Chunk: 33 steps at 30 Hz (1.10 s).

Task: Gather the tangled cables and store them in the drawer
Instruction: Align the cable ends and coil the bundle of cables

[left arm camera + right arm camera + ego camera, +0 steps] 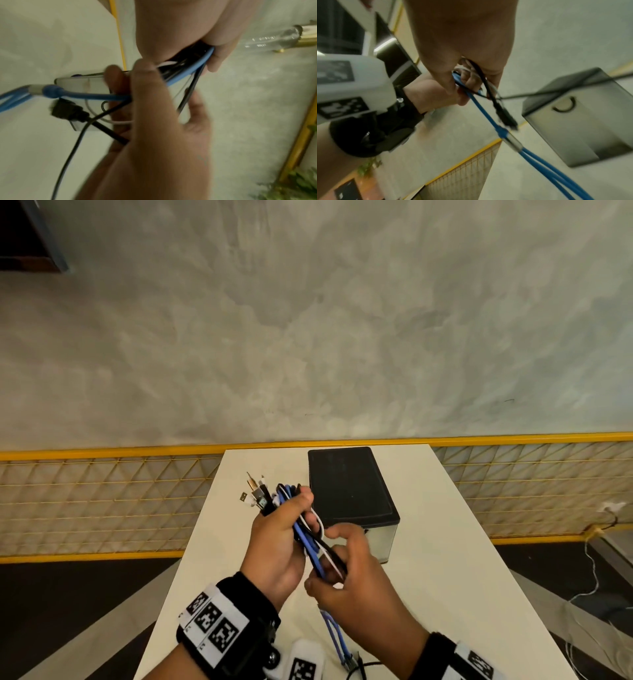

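A bundle of blue, black and white cables [310, 539] is held above the white table [445, 559]. My left hand [291, 529] grips its upper part, and several plugs [255, 491] stick out past the fingers. My right hand [339, 556] grips the lower part of the bundle. Loose blue strands [334, 635] hang from it towards the table's near edge. In the right wrist view, a blue cable [488, 115] and a black plug [505, 116] dangle from my right hand [462, 40]. The drawer box [349, 484], with a black top and a pale front, stands just beyond the hands; its drawer looks closed.
The table is narrow, with its side edges close on both sides. A yellow mesh fence [102, 501] runs behind it, below a grey wall. A thin white cord [592, 570] lies on the floor to the right. The drawer's ring handle [565, 106] shows in the right wrist view.
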{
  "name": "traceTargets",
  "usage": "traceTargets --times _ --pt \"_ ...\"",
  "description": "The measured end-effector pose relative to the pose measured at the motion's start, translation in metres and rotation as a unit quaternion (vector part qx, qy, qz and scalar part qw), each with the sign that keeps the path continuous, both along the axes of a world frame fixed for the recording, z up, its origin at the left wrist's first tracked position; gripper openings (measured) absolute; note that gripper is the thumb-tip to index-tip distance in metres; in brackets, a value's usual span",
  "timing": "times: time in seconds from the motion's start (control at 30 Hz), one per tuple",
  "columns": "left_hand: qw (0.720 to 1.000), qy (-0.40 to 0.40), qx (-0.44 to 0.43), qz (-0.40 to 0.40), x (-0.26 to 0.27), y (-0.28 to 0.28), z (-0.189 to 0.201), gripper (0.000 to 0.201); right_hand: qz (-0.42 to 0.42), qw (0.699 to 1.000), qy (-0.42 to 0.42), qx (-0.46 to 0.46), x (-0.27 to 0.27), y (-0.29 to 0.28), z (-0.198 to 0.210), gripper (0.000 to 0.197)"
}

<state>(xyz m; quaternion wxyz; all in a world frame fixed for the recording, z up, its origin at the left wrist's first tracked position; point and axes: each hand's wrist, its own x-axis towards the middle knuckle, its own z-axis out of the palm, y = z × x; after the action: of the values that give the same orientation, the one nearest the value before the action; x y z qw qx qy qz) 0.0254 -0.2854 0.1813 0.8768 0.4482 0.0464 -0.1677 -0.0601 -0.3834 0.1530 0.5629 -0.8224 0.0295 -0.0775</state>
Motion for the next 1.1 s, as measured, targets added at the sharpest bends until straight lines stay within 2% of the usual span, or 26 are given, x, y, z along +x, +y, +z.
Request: traceTargets --times 0.07,0.13,0.27,0.37,0.47,0.6,0.7,0.77,0.83,0.87,0.93,1.0,1.07,1.1 --pt "0.999 0.002 -0.048 -0.015 0.006 0.002 0.002 0.013 -0.011 0.997 0.045 0.066 0.001 -0.002 -0.004 0.048" --pt "0.996 -0.006 -0.08 -0.033 0.008 0.004 0.003 0.017 0.014 0.996 0.07 0.056 0.004 -0.005 -0.006 0.034" --pt "0.988 0.001 -0.134 -0.075 0.004 0.005 0.006 0.013 0.129 0.981 0.102 0.099 0.011 -0.013 -0.004 0.012" --pt "0.979 0.001 -0.178 -0.102 0.002 0.007 0.012 0.013 0.218 0.962 0.165 0.025 0.012 -0.015 -0.007 0.014" --pt "0.967 -0.026 -0.179 -0.177 0.0 0.013 0.015 0.013 0.222 0.958 0.176 -0.049 0.017 -0.021 -0.014 0.016" --pt "0.947 -0.035 -0.104 -0.301 -0.004 0.027 0.009 0.03 0.205 0.946 0.16 -0.192 0.031 -0.039 -0.015 0.024" --pt "0.926 -0.055 0.015 -0.374 -0.002 0.04 0.006 0.032 0.205 0.936 0.162 -0.235 0.037 -0.047 -0.013 0.034" --pt "0.901 -0.081 0.113 -0.412 -0.001 0.046 0.006 0.026 0.213 0.928 0.156 -0.264 0.041 -0.049 -0.018 0.03" --pt "0.861 -0.109 0.21 -0.45 -0.005 0.048 0.006 0.013 0.23 0.913 0.158 -0.296 0.045 -0.047 -0.019 0.014" --pt "0.83 -0.123 0.259 -0.478 -0.008 0.047 0.007 0.01 0.233 0.908 0.148 -0.316 0.046 -0.044 -0.016 0.016" --pt "0.742 -0.16 0.375 -0.533 -0.011 0.044 0.004 0.012 0.248 0.895 0.131 -0.346 0.047 -0.043 -0.012 0.021" --pt "0.655 -0.189 0.459 -0.569 -0.011 0.041 -0.002 0.02 0.263 0.882 0.145 -0.364 0.047 -0.043 -0.011 0.013" --pt "0.575 -0.229 0.519 -0.589 -0.011 0.038 -0.009 0.025 0.262 0.884 0.162 -0.351 0.044 -0.044 -0.015 0.008" --pt "0.521 -0.261 0.557 -0.592 -0.012 0.036 -0.012 0.028 0.259 0.887 0.175 -0.34 0.044 -0.046 -0.018 0.006"
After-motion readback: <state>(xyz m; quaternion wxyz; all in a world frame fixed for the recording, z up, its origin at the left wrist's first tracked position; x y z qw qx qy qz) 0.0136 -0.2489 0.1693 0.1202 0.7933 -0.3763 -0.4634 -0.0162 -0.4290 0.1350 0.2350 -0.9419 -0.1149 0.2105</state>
